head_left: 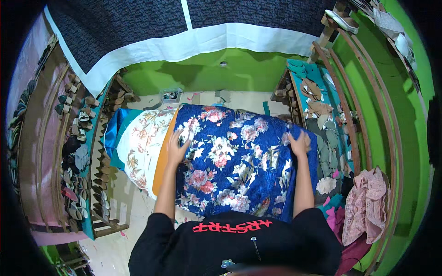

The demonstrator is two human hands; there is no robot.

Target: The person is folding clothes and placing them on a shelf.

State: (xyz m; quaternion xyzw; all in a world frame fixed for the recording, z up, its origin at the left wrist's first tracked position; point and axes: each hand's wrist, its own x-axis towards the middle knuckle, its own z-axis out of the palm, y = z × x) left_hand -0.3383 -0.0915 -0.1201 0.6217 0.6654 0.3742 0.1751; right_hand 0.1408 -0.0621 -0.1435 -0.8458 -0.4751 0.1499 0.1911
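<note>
A dark blue cloth with pink and white flowers (235, 161) is spread in front of me, with soft folds across it. On its left part lies my left hand (176, 146), fingers spread, near the border with an orange cloth strip (162, 172). My right hand (299, 142) rests at the blue cloth's right side, its fingers apart. Neither hand visibly grips anything. Left of the orange strip lies a white cloth with brownish flowers (140, 147). A shiny blue and teal cloth (112, 133) shows at the far left end.
A wooden rack with rows of shoes (99, 184) stands on the left. Cut fabric pieces (317, 108) cover a teal-topped table on the right. A pink lace cloth (366, 204) hangs near wooden rails (363, 110). A clear plastic box (171, 95) sits by the green wall (198, 73).
</note>
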